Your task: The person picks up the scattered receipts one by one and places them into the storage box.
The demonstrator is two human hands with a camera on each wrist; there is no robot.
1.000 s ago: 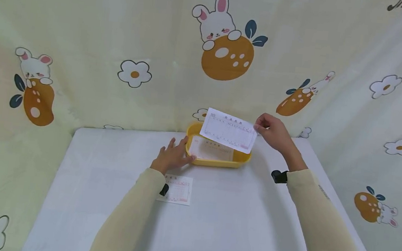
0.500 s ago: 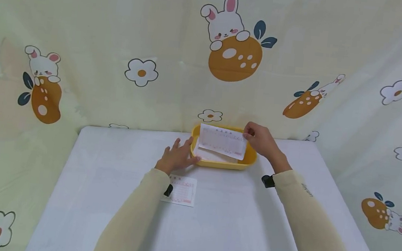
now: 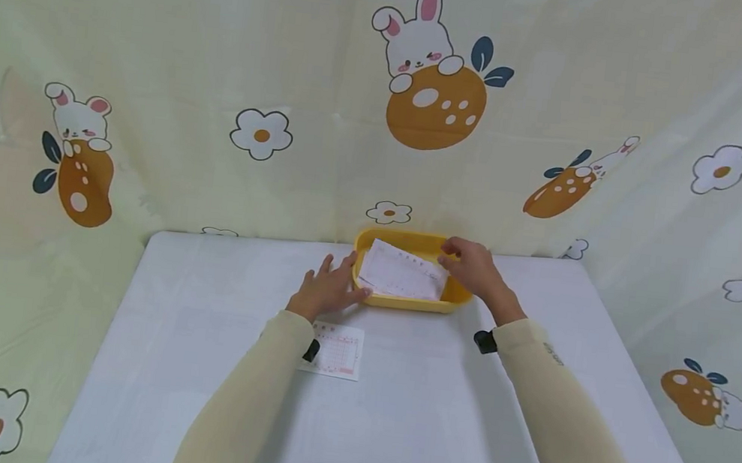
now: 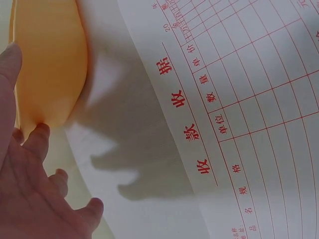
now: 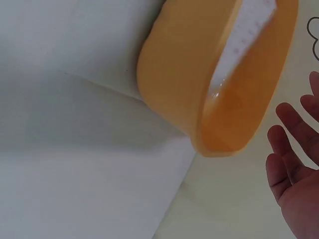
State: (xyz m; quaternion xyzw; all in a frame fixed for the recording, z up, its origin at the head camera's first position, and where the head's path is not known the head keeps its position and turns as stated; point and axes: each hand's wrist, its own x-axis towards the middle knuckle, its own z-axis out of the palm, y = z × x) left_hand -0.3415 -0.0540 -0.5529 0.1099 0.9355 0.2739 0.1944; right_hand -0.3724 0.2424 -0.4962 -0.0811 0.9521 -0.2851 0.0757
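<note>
A yellow plastic box [image 3: 404, 304] stands at the back of the table with printed white slips [image 3: 402, 271] lying askew in it. At the box's left end is my left hand [image 3: 326, 289], its fingers spread and touching the rim and wall. My right hand [image 3: 476, 269] hovers over the right end of the box; in the right wrist view its fingers are loosely bent and hold nothing. Beneath my left wrist lies a receipt slip [image 3: 339, 353] with a red printed grid, whose left part is hidden by the sleeve.
The table [image 3: 406, 416] is covered in white cloth. Right behind the box hangs a cream curtain [image 3: 308, 180] printed with rabbits, oranges and flowers, and it continues along both sides.
My right hand has lowered a printed slip into the box and let go of it. The slip now lies on the others. My left hand has stayed at the box's left end.
</note>
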